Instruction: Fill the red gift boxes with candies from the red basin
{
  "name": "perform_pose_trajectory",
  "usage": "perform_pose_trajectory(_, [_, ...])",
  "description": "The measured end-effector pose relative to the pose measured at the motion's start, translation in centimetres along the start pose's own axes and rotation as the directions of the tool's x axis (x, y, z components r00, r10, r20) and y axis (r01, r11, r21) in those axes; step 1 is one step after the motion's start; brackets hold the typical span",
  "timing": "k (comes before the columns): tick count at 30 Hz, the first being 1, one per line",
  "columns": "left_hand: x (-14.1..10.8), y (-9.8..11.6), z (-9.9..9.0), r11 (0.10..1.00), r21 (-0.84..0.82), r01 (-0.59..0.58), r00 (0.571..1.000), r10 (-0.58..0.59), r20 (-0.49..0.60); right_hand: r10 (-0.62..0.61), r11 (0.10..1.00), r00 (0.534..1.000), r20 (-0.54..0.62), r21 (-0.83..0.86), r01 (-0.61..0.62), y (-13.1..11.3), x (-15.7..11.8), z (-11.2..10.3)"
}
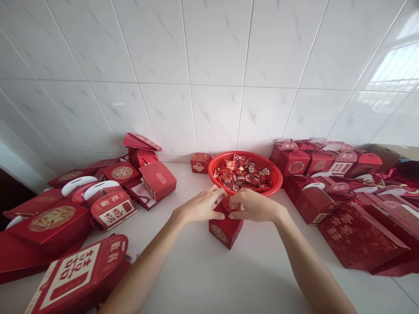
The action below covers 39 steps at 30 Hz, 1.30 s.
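A small red gift box (225,229) with a round gold print stands upright on the white surface in front of me. My left hand (204,204) is at its top left, thumb and fingers closed around the upper edge. From the right, my right hand (253,205) has curled fingers on the same box's top, its thumb close to the left thumb. My fingers partly hide the top flaps. Just behind the box is a red plastic basin (278,176) full of red-wrapped candies (244,172).
Several red gift boxes (122,172) and bags lie in a loose pile on the left, one large box (77,270) nearest me. More boxes (316,163) stand in rows on the right beside a large red bag (360,235). One small box (200,162) sits against the tiled wall (216,117).
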<state>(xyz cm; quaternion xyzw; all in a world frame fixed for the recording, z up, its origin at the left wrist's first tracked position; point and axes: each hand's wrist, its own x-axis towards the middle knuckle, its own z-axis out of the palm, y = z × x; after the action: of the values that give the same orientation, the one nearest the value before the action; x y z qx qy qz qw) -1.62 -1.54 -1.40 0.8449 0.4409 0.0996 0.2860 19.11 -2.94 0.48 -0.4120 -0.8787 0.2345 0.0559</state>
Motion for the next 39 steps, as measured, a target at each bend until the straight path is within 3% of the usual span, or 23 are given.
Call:
perform_pose_trajectory(6, [0.5, -0.1, 0.4, 0.993, -0.058, -0.106, 0.987, 0.112, 0.118, 0.021, 0.991, 0.999, 0.034, -0.134, -0.017, -0.4, 0.3, 0.6])
perform_pose_trajectory(9, [0.7, 0.0, 0.7, 0.990, -0.067, -0.125, 0.985, 0.132, 0.113, 0.029, 0.987, 0.999, 0.030, -0.161, -0.024, -0.2, -0.1, 0.4])
perform_pose_trajectory(17, [0.6, 1.1, 2.4, 0.988, 0.117, 0.105, 0.994, -0.109, 0.032, 0.209, 0.972, 0.978, -0.013, -0.111, -0.209, 0.2, -2.1, -0.7])
perform_pose_trajectory(23, [1.0, 1.8, 4.1, 0.978, 0.155, 0.139, 0.989, -0.129, -0.070, 0.234, 0.968, 0.971, 0.045, -0.108, -0.228, -1.0, -1.4, 0.6])
perform_pose_trajectory(29, [0.8, 2.8, 4.3, 0.998, 0.048, 0.028, 0.996, -0.024, -0.082, 0.330, 0.927, 0.942, -0.060, -0.168, -0.335, -1.9, -1.9, 2.4])
perform_pose_trajectory(33, [0.8, 2.9, 4.6, 1.000, 0.014, -0.001, 0.997, 0.002, -0.078, 0.414, 0.883, 0.897, -0.154, -0.171, -0.437, -2.2, -2.5, 3.7])
perform_pose_trajectory(39, [1.0, 2.6, 5.0, 0.999, -0.016, -0.037, 0.997, 0.036, -0.075, 0.446, 0.865, 0.861, -0.245, -0.128, -0.485, -2.0, -3.0, 5.8])
